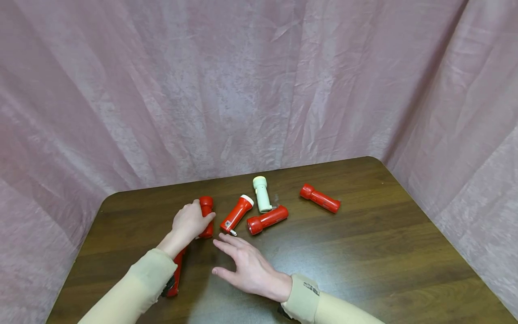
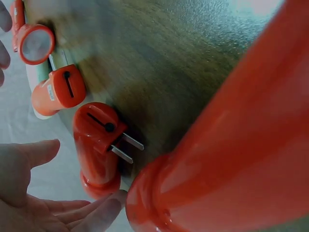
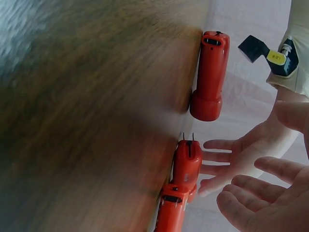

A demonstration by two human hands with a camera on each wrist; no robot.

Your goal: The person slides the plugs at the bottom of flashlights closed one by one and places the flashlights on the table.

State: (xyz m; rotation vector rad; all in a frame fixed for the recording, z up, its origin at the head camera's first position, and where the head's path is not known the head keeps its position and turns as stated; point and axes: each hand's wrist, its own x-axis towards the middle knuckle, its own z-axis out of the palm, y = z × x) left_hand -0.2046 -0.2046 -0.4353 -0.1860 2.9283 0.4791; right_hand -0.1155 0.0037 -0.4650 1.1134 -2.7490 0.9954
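My left hand (image 1: 189,221) reaches over a red flashlight (image 1: 207,207), partly covering it. In the left wrist view, its thumb and extended fingers stand apart beside that flashlight (image 2: 99,150), whose two metal plug prongs stick out. The right wrist view also shows those left fingers loosely straight. Another red flashlight (image 1: 176,275) lies below the left wrist, partly hidden by the sleeve, and looms large in the left wrist view. My right hand (image 1: 248,267) hovers with spread fingers and holds nothing. Just beyond its fingertips lies a red flashlight with a white rim (image 1: 238,214), its prongs out.
Farther back on the brown wooden table (image 1: 364,252) lie a pale green flashlight (image 1: 262,196) and, close against it, a red one (image 1: 268,220). Off to the right is one more red flashlight (image 1: 320,198). Pink curtains (image 1: 243,90) hang behind the table's far edge.
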